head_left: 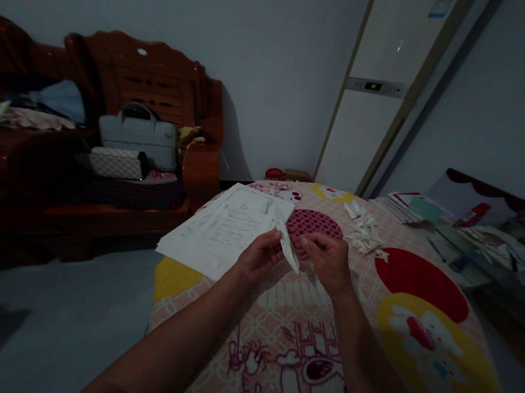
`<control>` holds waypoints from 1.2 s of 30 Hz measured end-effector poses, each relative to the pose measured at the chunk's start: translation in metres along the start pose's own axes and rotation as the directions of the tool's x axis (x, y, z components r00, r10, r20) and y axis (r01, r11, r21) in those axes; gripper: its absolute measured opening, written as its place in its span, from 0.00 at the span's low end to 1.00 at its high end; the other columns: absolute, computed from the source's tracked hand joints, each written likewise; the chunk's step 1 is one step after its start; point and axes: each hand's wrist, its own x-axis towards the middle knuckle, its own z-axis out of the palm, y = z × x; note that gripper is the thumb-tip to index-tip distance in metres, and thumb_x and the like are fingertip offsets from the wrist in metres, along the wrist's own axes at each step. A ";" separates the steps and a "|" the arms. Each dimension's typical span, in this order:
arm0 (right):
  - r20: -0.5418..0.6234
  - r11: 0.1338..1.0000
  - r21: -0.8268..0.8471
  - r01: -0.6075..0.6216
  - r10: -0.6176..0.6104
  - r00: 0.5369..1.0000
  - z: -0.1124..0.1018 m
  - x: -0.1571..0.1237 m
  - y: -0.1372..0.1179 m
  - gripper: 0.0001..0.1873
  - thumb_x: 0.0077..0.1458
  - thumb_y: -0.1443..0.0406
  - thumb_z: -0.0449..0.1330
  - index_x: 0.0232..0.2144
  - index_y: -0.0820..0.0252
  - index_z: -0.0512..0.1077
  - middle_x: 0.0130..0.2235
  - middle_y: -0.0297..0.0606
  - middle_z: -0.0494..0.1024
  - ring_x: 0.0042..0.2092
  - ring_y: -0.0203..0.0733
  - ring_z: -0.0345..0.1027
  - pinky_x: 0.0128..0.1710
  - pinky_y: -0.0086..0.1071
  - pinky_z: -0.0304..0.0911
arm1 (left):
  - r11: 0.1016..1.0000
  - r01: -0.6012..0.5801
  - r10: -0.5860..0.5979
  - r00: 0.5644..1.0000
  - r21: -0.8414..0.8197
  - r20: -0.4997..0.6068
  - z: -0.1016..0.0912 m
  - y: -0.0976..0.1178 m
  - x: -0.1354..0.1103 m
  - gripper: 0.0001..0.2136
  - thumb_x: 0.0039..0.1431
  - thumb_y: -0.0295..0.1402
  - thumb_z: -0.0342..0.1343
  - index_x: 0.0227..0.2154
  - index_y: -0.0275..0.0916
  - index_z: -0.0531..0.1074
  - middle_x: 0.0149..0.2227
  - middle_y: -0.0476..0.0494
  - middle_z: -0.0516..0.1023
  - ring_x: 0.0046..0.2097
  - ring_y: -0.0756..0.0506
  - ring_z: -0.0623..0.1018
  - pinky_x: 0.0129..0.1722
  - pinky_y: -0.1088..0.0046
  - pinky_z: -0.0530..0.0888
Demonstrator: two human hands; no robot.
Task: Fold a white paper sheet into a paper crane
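My left hand [259, 255] and my right hand [327, 259] meet over a table covered with a patterned cloth [318, 342]. Together they pinch a small folded piece of white paper [290, 247], the left hand at its upper end and the right hand at its right side. Both hands have their fingers closed on it. A stack of printed white sheets [226, 231] lies just left of my left hand, overhanging the table's corner. Several small folded paper pieces [363, 231] lie in a pile beyond my right hand.
A dark wooden sofa [79, 144] at the left holds a grey bag [141, 134] and clothes. A tall white air conditioner [389, 83] stands in the far corner. Books and papers [441, 218] clutter a surface at the right. Grey floor [44, 307] lies left of the table.
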 end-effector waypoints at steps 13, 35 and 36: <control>-0.029 0.999 -0.014 -0.040 0.040 0.999 -0.003 0.002 -0.001 0.08 0.46 0.62 0.63 0.25 0.62 0.78 0.22 0.34 0.77 0.22 0.35 0.67 0.21 0.27 0.64 | 0.999 0.019 -0.022 0.997 0.043 0.067 0.003 -0.001 -0.003 0.07 0.49 0.26 0.62 0.33 0.32 0.74 0.31 0.45 0.80 0.31 0.48 0.80 0.35 0.74 0.77; -0.037 0.968 -0.250 -0.022 0.013 0.999 -0.009 0.008 0.022 0.08 0.49 0.62 0.60 0.26 0.61 0.76 0.23 0.33 0.75 0.25 0.38 0.69 0.25 0.28 0.63 | 0.726 -0.259 0.186 0.966 0.637 0.180 0.001 -0.015 0.002 0.21 0.43 0.33 0.69 0.44 0.36 0.77 0.31 0.45 0.79 0.31 0.47 0.76 0.33 0.75 0.69; -0.039 0.967 -0.253 -0.021 0.011 0.999 -0.009 0.008 0.022 0.08 0.49 0.63 0.59 0.26 0.61 0.75 0.23 0.33 0.75 0.26 0.38 0.69 0.25 0.28 0.63 | 0.688 -0.275 0.210 0.961 0.671 0.179 0.000 -0.015 0.002 0.21 0.44 0.33 0.69 0.44 0.37 0.77 0.30 0.46 0.79 0.30 0.48 0.75 0.32 0.75 0.69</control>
